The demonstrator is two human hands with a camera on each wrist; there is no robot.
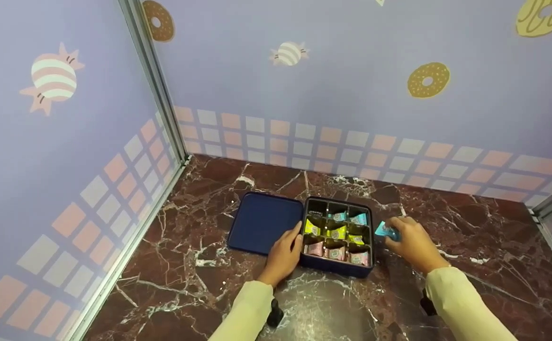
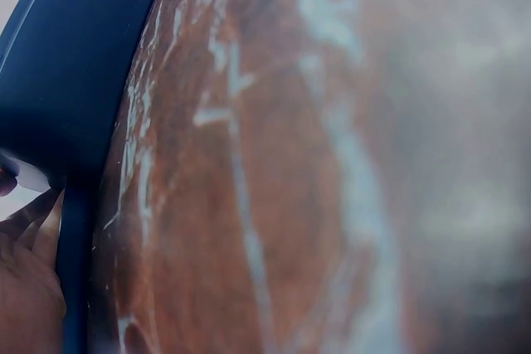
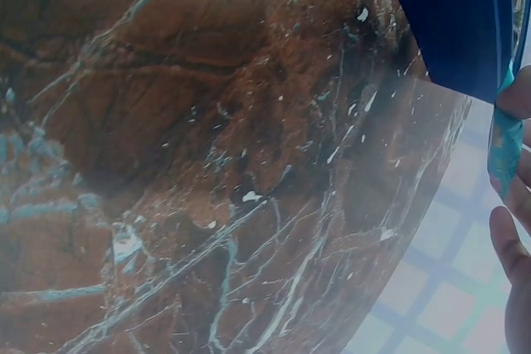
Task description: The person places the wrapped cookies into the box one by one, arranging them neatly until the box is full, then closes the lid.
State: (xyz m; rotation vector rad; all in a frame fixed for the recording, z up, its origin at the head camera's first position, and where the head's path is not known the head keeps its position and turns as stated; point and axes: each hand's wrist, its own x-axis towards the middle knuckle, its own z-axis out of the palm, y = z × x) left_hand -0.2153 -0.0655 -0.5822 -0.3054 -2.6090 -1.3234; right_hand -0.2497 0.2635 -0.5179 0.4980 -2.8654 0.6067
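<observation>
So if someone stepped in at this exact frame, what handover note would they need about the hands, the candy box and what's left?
Left hand: rests against the left wall of the navy box, steadying it; holds nothing.
Right hand: fingers pinch a blue wrapped candy just right of the box, not yet inside.
Box: open on the marble table, its lid lying flat beside it on the left.
Done: the pink front row and yellow middle row look filled; two blue candies sit in the back row.
Left: the back-left compartment looks vacant; the held candy probably goes there.

Head view looks down from above; both wrist views skim the marble top point(image 1: 332, 303) closely.
</observation>
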